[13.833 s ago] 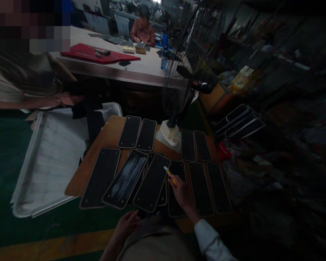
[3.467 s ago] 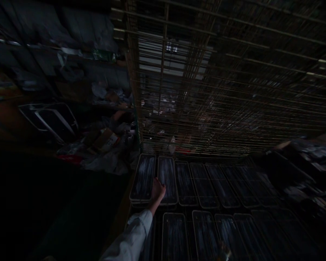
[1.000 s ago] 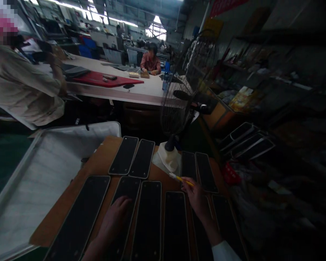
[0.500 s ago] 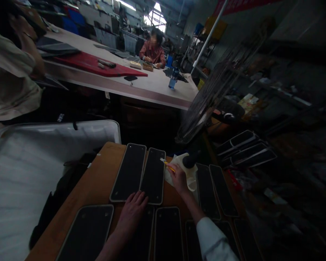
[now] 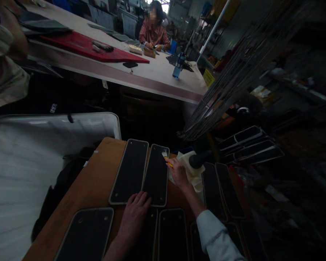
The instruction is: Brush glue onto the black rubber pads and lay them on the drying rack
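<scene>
My right hand grips a small brush with a yellow handle and whitish bristles. The bristles are at the upper right corner of a dark, pale-edged panel. My left hand lies flat, its fingertips at the lower end of that panel and close to the neighbouring dark panel. Small round marks show near the panels' corners. Beside my right hand is a cream-coloured wrapping or container with a dark rounded object at it; its exact kind is unclear.
More dark panels lie in rows on the brown board. A large white bin stands left. Across a gap is a long table with a blue bottle and red sheet. One person sits there; another stands left.
The brush has moved from the panel's upper right edge onto its corner. My left hand stays at the panel's lower end. The whole view has tilted slightly downward.
</scene>
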Demonstrator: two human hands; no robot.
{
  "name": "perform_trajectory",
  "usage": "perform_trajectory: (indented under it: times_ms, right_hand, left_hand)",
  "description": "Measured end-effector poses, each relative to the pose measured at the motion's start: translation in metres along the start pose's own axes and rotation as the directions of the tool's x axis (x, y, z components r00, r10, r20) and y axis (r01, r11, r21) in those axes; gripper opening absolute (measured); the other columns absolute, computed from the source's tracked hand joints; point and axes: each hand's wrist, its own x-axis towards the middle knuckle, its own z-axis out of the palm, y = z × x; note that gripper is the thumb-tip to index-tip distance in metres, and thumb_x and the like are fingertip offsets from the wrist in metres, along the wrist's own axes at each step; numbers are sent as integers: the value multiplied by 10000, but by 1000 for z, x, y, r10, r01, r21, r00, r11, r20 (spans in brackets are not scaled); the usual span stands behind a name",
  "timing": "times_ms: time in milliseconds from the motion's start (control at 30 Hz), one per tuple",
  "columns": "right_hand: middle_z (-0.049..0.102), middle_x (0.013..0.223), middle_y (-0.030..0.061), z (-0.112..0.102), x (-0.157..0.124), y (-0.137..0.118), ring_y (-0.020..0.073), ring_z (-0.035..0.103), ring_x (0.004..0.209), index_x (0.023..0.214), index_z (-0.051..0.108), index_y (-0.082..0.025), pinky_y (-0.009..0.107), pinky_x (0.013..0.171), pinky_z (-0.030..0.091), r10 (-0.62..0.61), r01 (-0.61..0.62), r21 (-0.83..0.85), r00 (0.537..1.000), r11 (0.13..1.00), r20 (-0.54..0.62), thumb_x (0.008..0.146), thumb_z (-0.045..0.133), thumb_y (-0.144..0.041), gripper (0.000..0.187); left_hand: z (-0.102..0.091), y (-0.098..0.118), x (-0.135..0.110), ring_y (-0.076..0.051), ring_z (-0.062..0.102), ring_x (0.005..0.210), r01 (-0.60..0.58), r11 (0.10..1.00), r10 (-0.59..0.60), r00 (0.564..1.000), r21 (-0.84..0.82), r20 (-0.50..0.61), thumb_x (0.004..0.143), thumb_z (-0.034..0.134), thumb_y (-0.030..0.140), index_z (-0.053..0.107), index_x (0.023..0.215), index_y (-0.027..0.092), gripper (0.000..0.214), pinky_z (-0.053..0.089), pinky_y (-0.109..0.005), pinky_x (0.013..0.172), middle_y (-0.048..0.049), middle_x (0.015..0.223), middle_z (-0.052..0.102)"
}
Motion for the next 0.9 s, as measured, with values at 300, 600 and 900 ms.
perform_trajectory:
  times_ms: [300, 600, 900]
  right_hand:
    - [683, 1024, 47, -29, -129, -58, 184, 686, 923, 1151, 647, -229, 289, 811, 552, 58, -88, 79, 945, 993, 321, 942, 555, -156, 240]
    - [706, 1066, 35, -56, -68, -56, 181, 671, 994, 1112, 665, -253, 305, 881, 523, 64, -105, 243, 983, 964, 170, 969, 525, -252, 201]
    - [681, 1136, 52, 6, 35, -6, 204, 655, 1043, 1162, 652, -254, 334, 897, 524, 19, -18, 25, 999, 1000, -44, 970, 506, -229, 243]
  left_hand:
    - [-3, 1, 1, -282, 577, 1208, -1, 1000, 1, 1000, 2, -26, 860, 552, 60, 680, 1172, 231, 377, 444, -459, 1011, -87, 1257, 666]
    - [-5, -1, 2, -284, 577, 1205, -3, 1000, 3, 1000, -29, 0, 879, 523, 74, 680, 1162, 197, 346, 440, -464, 1014, -102, 1265, 666]
    - [-2, -13, 1, -252, 575, 1224, -41, 996, 42, 999, -74, 9, 865, 475, 17, 683, 1156, 199, 402, 451, -436, 1017, -87, 1284, 668]
